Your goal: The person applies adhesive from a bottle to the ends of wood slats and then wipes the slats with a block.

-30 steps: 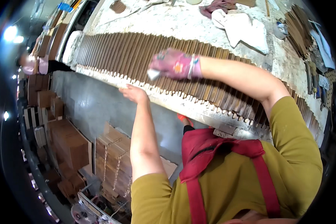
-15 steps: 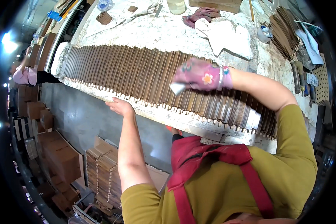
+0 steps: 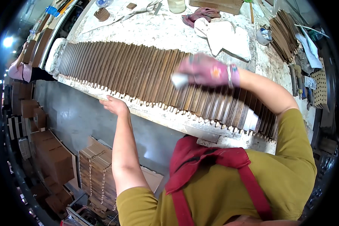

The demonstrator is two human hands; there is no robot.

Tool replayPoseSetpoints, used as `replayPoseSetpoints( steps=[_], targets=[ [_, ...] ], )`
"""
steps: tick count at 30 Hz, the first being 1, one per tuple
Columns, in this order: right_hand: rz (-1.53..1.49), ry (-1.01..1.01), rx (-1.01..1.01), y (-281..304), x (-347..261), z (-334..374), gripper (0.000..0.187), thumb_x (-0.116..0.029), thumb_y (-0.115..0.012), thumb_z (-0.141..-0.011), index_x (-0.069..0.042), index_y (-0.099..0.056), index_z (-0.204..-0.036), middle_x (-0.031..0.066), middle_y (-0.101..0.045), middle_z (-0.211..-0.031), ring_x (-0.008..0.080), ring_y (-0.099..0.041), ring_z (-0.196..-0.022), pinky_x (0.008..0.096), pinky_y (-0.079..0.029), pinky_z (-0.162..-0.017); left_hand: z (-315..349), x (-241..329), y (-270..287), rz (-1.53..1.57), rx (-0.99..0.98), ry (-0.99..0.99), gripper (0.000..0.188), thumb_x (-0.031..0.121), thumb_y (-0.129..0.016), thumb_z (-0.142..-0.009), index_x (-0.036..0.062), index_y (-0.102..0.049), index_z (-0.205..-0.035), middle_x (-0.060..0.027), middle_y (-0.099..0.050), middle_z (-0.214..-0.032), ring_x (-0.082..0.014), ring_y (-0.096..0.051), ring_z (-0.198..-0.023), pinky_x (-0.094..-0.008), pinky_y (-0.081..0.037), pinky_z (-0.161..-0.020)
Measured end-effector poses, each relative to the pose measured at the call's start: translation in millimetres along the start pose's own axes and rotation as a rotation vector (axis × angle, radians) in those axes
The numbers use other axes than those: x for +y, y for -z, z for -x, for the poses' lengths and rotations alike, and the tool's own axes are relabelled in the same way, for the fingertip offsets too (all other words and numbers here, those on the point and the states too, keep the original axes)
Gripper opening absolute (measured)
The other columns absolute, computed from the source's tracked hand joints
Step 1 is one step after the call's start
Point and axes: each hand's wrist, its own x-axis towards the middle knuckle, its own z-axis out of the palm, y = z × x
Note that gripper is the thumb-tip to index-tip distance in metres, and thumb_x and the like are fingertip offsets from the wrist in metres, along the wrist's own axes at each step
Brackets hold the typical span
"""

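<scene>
A long row of narrow brown wooden slats (image 3: 113, 62) lies side by side across the worktable (image 3: 158, 35), their pale tenon-like ends showing along the near edge. My right hand (image 3: 205, 71), in a pink flowered glove, is closed around a small white pad (image 3: 179, 80) over the middle of the row; it is blurred by motion. What the pad is made of cannot be made out. My bare left hand (image 3: 116, 105) rests at the table's near edge, fingers stretched out, holding nothing.
Beyond the slats lie a white cloth (image 3: 229, 39), a dark red glove (image 3: 201, 16) and a jar (image 3: 177, 5). More slats (image 3: 284, 34) are stacked at the right by a small tub (image 3: 264, 35). Cartons (image 3: 54, 154) and a bundled slat stack (image 3: 98, 173) stand on the floor. Another person (image 3: 24, 69) works far left.
My right hand, still gripping the white pad, has shifted slightly over the slats. My left hand stays at the table edge. The whole view has shifted a little.
</scene>
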Motion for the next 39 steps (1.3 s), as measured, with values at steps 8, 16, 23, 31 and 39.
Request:
replayPoseSetpoints(
  steps=[8,16,23,31,39],
  targets=[
    [0.173,-0.126,-0.118,-5.6,-14.2,16.9,0.032,-0.022,-0.061,-0.089,-0.018,-0.058,-0.121,0.0066,-0.065,-0.101,0.0211,-0.064,-0.089,0.0395,-0.047,-0.084,0.4,-0.9,-0.1,0.026,-0.011,-0.018,0.062,0.036,-0.031,-0.102,-0.0038,-0.015,-0.147,-0.0307,-0.031,-0.141,-0.0458,-0.04,-0.124,-0.0505,-0.037,-0.103],
    [0.149,-0.289,-0.089,-38.1,-16.4,-41.2,0.034,-0.019,-0.062,-0.088,-0.016,-0.057,-0.121,0.0057,-0.065,-0.103,0.0218,-0.062,-0.097,0.0407,-0.049,-0.089,-2.9,-1.5,-3.7,0.105,-0.049,-0.026,0.064,0.036,-0.033,-0.102,-0.0046,-0.013,-0.147,-0.0314,-0.026,-0.143,-0.0462,-0.037,-0.126,-0.0508,-0.037,-0.103],
    [0.014,-0.18,-0.025,-39.3,-41.7,-43.1,0.037,-0.018,-0.063,-0.086,-0.015,-0.057,-0.122,0.0054,-0.063,-0.108,0.0242,-0.061,-0.102,0.0431,-0.043,-0.092,-0.7,-7.9,-1.5,0.085,-0.038,-0.04,0.065,0.036,-0.036,-0.101,-0.0046,-0.013,-0.147,-0.0314,-0.028,-0.141,-0.0471,-0.039,-0.123,-0.0511,-0.037,-0.102],
    [0.011,0.006,-0.182,-25.0,-53.3,5.3,0.027,-0.026,-0.06,-0.089,-0.014,-0.062,-0.113,0.0073,-0.065,-0.094,0.0228,-0.065,-0.082,0.0402,-0.052,-0.077,-7.6,-16.6,-9.2,0.08,0.004,-0.067,0.066,0.037,-0.038,-0.101,-0.0045,-0.015,-0.146,-0.0334,-0.032,-0.137,-0.0463,-0.041,-0.121,-0.0506,-0.038,-0.101],
    [0.141,-0.276,-0.107,-9.7,-7.9,20.3,0.026,-0.023,-0.06,-0.09,-0.018,-0.059,-0.116,0.0071,-0.065,-0.098,0.0213,-0.066,-0.084,0.0386,-0.053,-0.073,-15.5,-23.1,-5.0,0.146,-0.12,0.03,0.067,0.041,-0.038,-0.1,0.0028,-0.012,-0.15,-0.0267,-0.025,-0.148,-0.0427,-0.033,-0.133,-0.0464,-0.034,-0.11]
  ],
)
